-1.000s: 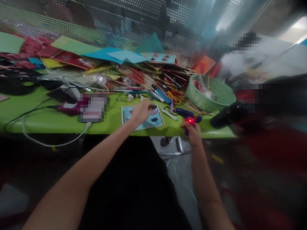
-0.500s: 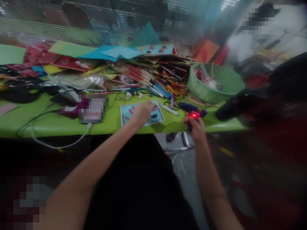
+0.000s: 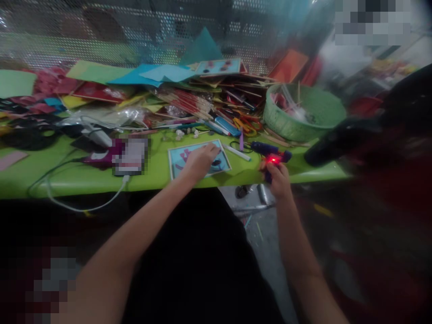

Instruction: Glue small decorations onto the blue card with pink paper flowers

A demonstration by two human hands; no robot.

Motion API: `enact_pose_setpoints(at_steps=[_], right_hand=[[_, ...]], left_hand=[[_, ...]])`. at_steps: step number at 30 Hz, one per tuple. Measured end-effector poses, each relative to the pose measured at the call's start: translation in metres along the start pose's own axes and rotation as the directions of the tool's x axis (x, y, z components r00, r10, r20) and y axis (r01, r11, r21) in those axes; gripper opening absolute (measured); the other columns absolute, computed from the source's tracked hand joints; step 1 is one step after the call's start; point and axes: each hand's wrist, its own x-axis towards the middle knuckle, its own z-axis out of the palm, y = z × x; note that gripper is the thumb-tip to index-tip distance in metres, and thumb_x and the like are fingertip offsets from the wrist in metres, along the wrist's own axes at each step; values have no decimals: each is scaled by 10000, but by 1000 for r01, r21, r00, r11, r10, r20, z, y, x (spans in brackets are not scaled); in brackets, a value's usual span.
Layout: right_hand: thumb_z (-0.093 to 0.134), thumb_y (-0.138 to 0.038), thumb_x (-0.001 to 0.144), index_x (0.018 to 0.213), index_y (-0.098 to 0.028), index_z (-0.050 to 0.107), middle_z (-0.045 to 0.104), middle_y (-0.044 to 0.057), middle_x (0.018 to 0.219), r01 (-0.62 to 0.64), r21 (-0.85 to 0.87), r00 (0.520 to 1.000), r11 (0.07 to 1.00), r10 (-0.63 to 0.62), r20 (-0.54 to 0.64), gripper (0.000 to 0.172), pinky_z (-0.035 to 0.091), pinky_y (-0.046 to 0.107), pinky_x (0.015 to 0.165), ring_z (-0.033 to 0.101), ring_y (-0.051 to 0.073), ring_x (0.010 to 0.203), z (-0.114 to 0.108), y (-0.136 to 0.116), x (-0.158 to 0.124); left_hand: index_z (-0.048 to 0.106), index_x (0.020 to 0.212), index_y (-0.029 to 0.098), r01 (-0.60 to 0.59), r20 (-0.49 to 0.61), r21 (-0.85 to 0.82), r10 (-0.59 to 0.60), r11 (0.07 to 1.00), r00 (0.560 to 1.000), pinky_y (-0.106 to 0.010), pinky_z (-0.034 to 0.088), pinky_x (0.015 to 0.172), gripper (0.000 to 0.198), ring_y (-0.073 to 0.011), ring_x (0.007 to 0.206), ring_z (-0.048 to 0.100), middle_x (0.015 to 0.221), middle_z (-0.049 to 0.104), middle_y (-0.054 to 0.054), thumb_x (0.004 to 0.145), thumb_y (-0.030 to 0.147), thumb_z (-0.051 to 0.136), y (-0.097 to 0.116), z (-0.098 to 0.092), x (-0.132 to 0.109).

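Note:
My left hand (image 3: 201, 161) rests over a light-blue picture card (image 3: 176, 166) with a pale border and purple and dark shapes on it. Its fingers are bent together near the card's upper right; whatever they pinch, if anything, is too small to make out. In my right hand (image 3: 278, 177) is a dark blue glue gun (image 3: 265, 147) with a glowing red light, held by its handle beside the table's front edge. Between the card and the glue gun lies a white marker (image 3: 239, 153) with a teal end. A purple stick (image 3: 241, 140) is just above it.
Coloured paper, sticks, pens and scissors are heaped along the back of the green table (image 3: 158, 180). A green basin (image 3: 286, 121) stands at right, near another person's dark sleeve (image 3: 327, 144). At left, a phone (image 3: 131, 155) trails a white cable (image 3: 111, 201) over the front edge.
The view has shifted slightly. Both hands stay in nearly the same places, the left over the card and the right around the glue gun.

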Motion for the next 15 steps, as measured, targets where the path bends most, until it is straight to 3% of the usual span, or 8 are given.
enact_pose_setpoints(at_steps=[15], right_hand=[[695, -687, 747, 715, -213, 624, 660, 30, 728, -17, -43, 1000, 999, 17, -10, 481, 414, 275, 493, 499, 116, 525, -1, -1, -1]], left_hand=[[678, 1171, 181, -44, 69, 14, 42, 999, 997, -301, 473, 778, 351, -209, 959, 664, 1135, 673, -97, 962, 57, 424, 0, -7, 1]])
